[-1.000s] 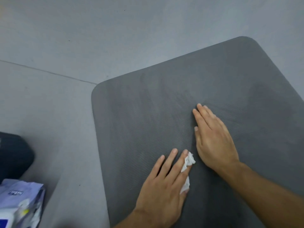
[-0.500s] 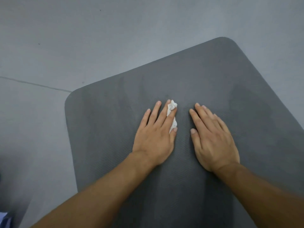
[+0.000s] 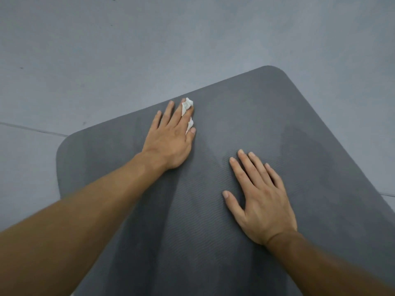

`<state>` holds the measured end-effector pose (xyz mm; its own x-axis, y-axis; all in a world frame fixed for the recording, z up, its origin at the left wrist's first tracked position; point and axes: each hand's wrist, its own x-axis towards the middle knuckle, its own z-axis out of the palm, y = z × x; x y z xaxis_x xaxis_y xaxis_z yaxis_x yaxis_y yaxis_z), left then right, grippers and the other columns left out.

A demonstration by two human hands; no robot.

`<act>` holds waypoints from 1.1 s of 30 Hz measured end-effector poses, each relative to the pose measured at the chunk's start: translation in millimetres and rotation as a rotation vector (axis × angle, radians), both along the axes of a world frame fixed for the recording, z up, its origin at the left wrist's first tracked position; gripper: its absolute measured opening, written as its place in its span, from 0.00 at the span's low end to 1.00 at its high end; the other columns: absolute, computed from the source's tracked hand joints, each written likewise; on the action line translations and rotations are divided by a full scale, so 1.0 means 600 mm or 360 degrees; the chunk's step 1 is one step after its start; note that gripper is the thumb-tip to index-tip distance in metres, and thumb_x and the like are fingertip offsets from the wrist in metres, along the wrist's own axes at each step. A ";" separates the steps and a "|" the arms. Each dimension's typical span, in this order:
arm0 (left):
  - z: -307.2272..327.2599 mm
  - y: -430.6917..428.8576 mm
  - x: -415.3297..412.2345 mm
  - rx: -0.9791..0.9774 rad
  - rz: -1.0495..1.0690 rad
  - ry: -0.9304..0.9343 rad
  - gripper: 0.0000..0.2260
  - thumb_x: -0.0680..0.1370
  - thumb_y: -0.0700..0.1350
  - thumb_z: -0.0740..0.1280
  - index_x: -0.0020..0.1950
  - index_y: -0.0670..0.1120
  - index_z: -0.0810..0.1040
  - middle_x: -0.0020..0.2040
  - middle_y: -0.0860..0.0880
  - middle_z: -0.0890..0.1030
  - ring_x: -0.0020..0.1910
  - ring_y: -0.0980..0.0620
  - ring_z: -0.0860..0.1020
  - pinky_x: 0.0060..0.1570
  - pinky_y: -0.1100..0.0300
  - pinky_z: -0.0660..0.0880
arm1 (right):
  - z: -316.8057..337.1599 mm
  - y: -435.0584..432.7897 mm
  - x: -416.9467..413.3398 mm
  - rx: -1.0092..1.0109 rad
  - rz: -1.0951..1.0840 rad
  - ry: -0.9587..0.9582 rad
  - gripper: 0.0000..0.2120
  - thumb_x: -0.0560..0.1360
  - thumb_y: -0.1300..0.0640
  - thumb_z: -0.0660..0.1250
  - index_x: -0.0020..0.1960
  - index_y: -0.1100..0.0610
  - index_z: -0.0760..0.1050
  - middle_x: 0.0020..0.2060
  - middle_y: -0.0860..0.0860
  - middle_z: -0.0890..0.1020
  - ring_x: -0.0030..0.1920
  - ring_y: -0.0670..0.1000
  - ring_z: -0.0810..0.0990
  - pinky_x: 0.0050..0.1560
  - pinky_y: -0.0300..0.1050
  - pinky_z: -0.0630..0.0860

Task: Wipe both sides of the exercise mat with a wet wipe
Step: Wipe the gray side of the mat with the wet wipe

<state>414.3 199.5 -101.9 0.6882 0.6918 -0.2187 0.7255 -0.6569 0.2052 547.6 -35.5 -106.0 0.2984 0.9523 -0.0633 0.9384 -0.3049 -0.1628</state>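
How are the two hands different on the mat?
The left hand presses a white wipe on the mat; the right hand holds nothing. The left hand reaches to the mat's far edge; the right hand rests nearer the person. Both lie flat with straight fingers.

The exercise mat [image 3: 213, 231] is dark grey. Fine wavy ribbing shows beside the right hand [image 3: 263, 199], with darker streaks by the left hand [image 3: 171, 135]. Under the left hand, the wet wipe [image 3: 187, 104] is white, faintly greenish. Beyond both hands the floor [image 3: 192, 39] is pale blue-grey and sparsely speckled, crossed by one thin dark seam.
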 end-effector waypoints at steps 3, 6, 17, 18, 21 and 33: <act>-0.005 -0.059 -0.022 0.0085 -0.0143 -0.0049 0.29 0.85 0.57 0.41 0.85 0.50 0.45 0.85 0.51 0.45 0.84 0.49 0.43 0.82 0.47 0.44 | -0.003 0.000 0.000 0.0044 0.0006 0.0007 0.33 0.83 0.37 0.49 0.84 0.50 0.55 0.84 0.47 0.54 0.84 0.48 0.49 0.82 0.54 0.52; -0.006 -0.121 -0.046 0.0113 -0.0284 -0.0077 0.28 0.85 0.57 0.43 0.85 0.50 0.50 0.85 0.51 0.48 0.84 0.49 0.45 0.82 0.46 0.48 | -0.006 0.002 0.000 0.0071 -0.0002 0.0009 0.31 0.84 0.40 0.50 0.84 0.51 0.57 0.83 0.48 0.56 0.83 0.48 0.51 0.81 0.55 0.55; -0.001 -0.164 -0.062 0.0108 -0.0574 -0.0027 0.27 0.87 0.56 0.45 0.85 0.51 0.47 0.85 0.53 0.47 0.84 0.50 0.42 0.82 0.47 0.47 | -0.006 0.002 -0.001 0.0094 -0.0049 0.0024 0.31 0.84 0.44 0.50 0.84 0.56 0.57 0.83 0.50 0.57 0.83 0.47 0.52 0.82 0.51 0.51; -0.002 -0.151 -0.047 0.0103 -0.0555 -0.0036 0.27 0.86 0.56 0.44 0.85 0.52 0.46 0.85 0.54 0.46 0.84 0.50 0.42 0.82 0.47 0.46 | -0.006 0.003 -0.001 0.0094 -0.0047 0.0023 0.31 0.84 0.44 0.50 0.83 0.56 0.57 0.83 0.50 0.57 0.83 0.47 0.52 0.82 0.51 0.51; -0.006 -0.105 0.013 0.0078 -0.0450 -0.0050 0.28 0.86 0.57 0.42 0.85 0.53 0.43 0.85 0.54 0.45 0.84 0.51 0.41 0.82 0.48 0.42 | -0.004 0.002 -0.001 0.0088 -0.0047 0.0020 0.32 0.83 0.44 0.51 0.83 0.56 0.58 0.83 0.50 0.58 0.83 0.47 0.53 0.82 0.51 0.51; 0.002 0.062 0.055 0.0015 -0.0051 0.0060 0.27 0.87 0.56 0.43 0.85 0.52 0.41 0.85 0.52 0.41 0.83 0.49 0.39 0.81 0.49 0.39 | -0.002 0.002 0.000 0.0075 -0.0055 0.0052 0.32 0.83 0.43 0.51 0.84 0.56 0.57 0.83 0.50 0.57 0.83 0.48 0.53 0.82 0.51 0.50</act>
